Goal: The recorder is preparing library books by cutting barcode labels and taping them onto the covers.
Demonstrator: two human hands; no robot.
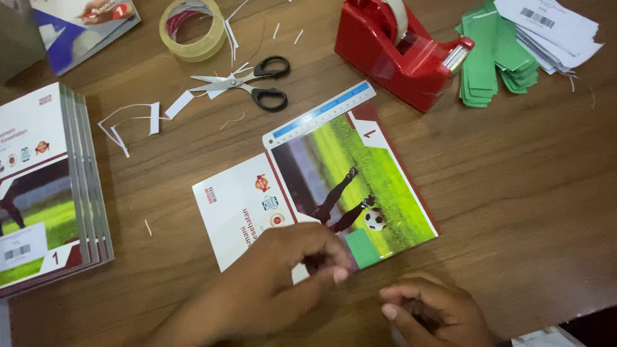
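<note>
- Brown wood-grain tabletop (514,193) in the head view, glossy, strewn with thin white paper trimmings.
- Lying flat at its middle: a thin booklet (321,193) with a glossy cover showing a footballer on grass, white panel on one side, long axis slanting from lower left up to upper right.
- Curled over the booklet's near edge: left hand (283,270), fingertips pinched together on something small at that edge, just beside a green label (364,249) stuck on the cover; too hidden to tell what sits in the pinch.
- Loosely closed just to the right and nearer the body, off the booklet: right hand (434,311); hard to tell whether it grips anything.
- Nearer the booklet by far: the left hand, touching it; the right, just apart.
- Resting along the booklet's far edge: a pale plastic ruler (319,114).
- Beyond: black-handled scissors (247,82), clear tape roll (191,29), red tape dispenser (402,51), stack of green labels (491,54).
- At far left: a squared pile of matching booklets (51,186).
</note>
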